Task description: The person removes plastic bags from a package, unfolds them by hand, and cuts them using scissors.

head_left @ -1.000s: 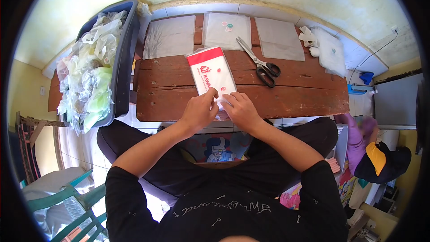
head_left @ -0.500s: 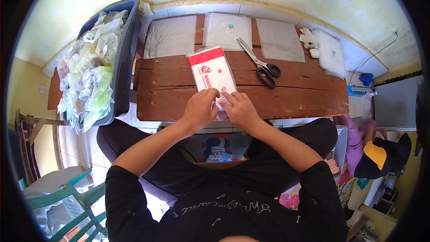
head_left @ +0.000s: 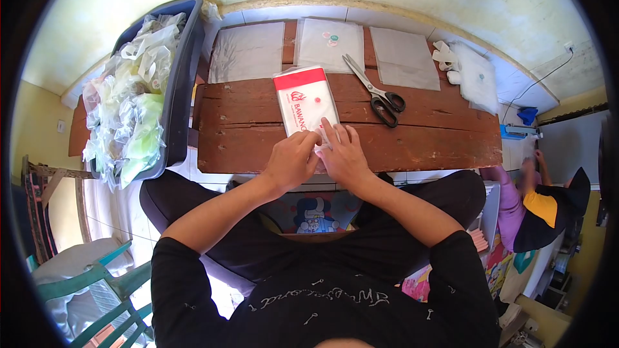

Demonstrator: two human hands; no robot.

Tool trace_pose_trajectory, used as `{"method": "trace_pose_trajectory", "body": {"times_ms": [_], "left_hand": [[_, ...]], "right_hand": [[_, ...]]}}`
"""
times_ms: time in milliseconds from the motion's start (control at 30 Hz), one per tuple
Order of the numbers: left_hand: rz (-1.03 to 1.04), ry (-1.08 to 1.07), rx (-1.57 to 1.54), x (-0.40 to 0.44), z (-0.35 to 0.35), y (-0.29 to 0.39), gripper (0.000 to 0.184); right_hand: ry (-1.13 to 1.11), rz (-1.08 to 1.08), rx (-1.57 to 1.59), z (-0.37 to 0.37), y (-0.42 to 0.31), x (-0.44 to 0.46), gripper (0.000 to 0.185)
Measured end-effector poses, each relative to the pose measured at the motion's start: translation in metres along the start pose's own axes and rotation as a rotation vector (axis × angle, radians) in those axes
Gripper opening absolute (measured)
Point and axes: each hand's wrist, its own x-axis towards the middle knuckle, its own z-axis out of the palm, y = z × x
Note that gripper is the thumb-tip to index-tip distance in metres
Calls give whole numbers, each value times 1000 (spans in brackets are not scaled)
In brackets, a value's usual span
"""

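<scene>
A flat stack of printed plastic bags [head_left: 306, 100], white with a red band and the red word "BAWANG", lies on the brown wooden table [head_left: 258, 145] in front of me. My left hand [head_left: 293, 160] has its fingers curled together at the near end of the bags, pinching the plastic there. Beside it, my right hand [head_left: 347, 158] lies over the near right corner, fingers stretched forward and apart on the top bag. The bags' near edge is partly hidden under both hands. Black-handled scissors [head_left: 375, 92] rest to the right of the bags with their blades slightly parted.
Clear plastic sheets [head_left: 245, 51] lie along the table's back, one pile bearing small round stickers [head_left: 332, 39]. A dark tub [head_left: 182, 84] full of plastic bags stands at left. More clear plastic [head_left: 477, 77] lies at back right. Another person [head_left: 535, 212] sits at far right.
My right hand's fingers have opened and stretched forward over the bags. The bags have shifted slightly to the right. At far right, the other person's hands have moved up.
</scene>
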Motion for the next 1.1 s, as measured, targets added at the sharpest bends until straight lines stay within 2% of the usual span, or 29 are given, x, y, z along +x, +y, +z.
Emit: {"method": "trace_pose_trajectory", "body": {"times_ms": [233, 433, 700, 867, 1100], "left_hand": [[15, -35, 86, -2, 7, -5, 26], [21, -35, 96, -2, 8, -6, 28], [6, -38, 109, -1, 6, -7, 28], [-63, -15, 9, 0, 3, -8, 26], [-123, 23, -74, 2, 2, -3, 20]], "right_hand": [[43, -95, 102, 7, 4, -2, 34], [96, -105, 121, 8, 6, -4, 26], [76, -108, 175, 10, 14, -2, 26], [76, -146, 140, 7, 14, 3, 27], [119, -142, 215, 13, 21, 7, 18]]}}
